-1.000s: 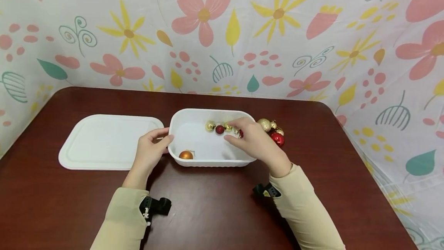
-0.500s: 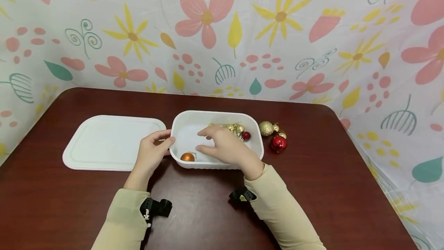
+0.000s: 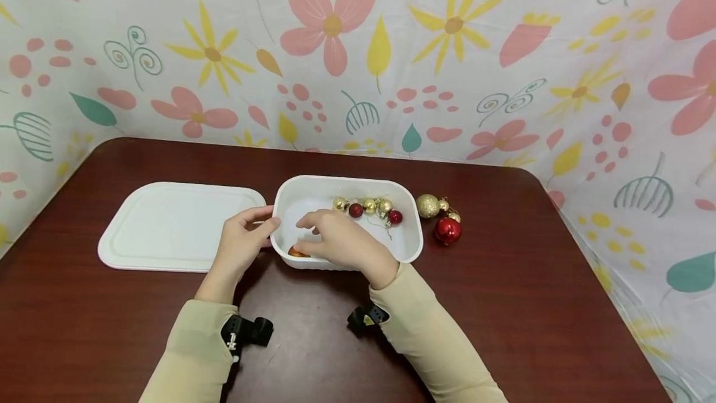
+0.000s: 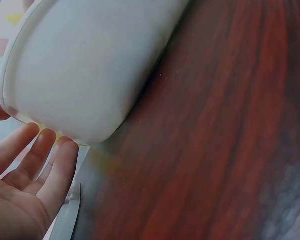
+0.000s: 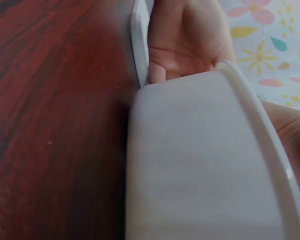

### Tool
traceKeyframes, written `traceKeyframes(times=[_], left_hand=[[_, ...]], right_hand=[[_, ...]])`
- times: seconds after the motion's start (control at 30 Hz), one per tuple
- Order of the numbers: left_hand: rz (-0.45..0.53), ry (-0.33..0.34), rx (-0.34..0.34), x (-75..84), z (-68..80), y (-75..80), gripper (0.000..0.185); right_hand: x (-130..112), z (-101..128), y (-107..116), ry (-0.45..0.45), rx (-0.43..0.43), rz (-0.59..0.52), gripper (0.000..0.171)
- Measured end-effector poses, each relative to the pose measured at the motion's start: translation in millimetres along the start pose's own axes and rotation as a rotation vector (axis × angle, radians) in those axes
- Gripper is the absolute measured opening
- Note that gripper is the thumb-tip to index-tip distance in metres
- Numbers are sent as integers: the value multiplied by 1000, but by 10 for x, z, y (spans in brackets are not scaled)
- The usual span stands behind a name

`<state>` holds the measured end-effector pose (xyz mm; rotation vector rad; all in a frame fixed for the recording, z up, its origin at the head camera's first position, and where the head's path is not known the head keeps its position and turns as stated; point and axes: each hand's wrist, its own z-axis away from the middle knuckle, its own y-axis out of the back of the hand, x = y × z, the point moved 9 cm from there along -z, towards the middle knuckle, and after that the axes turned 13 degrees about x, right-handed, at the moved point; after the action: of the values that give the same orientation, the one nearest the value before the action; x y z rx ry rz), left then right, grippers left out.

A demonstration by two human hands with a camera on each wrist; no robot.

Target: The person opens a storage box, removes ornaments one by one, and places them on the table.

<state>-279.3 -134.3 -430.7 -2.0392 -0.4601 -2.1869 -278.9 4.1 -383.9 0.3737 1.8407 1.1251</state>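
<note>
Orange bauble [image 3: 297,252]: we locate it inside the white box [image 3: 313,264], at the front left corner, partly covered by the thumb of the right hand [image 3: 341,238]. We see that hand's thumb and forefinger standing apart, with nothing clasped between them; whether the thumb touches the bauble, we cannot tell. In the right wrist view, the box wall hides the fingertips. With the left hand [image 3: 240,244], we grip the box by its left end, thumb at the rim and fingers against the outside.

Along the back and right of the box, we note a row of small gold and dark red baubles [image 3: 369,205]. Outside, just beside its right end, we find a red bauble [image 3: 447,231] near a glittery gold bauble [image 3: 427,206]. To the left, a white lid [image 3: 179,226] lies flat on the brown table [image 3: 313,341]. Behind the table, we see a flower-printed cloth [image 3: 391,123].
</note>
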Motion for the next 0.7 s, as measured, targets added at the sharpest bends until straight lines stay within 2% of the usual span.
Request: traceKeyframes(times=[0.27,0.5,0.7], left_hand=[[1,20,-6,-38,-23,1,36],[-3,41,-8,-110,16,3,35],[1,34,-11,-87,43,25,36]], right_hand=[[38,-18,-99,-44,-44,-32,34],[31,27,-189,-46,-98,-97,18],[-15,42,-181,-23,-84,-123,10]])
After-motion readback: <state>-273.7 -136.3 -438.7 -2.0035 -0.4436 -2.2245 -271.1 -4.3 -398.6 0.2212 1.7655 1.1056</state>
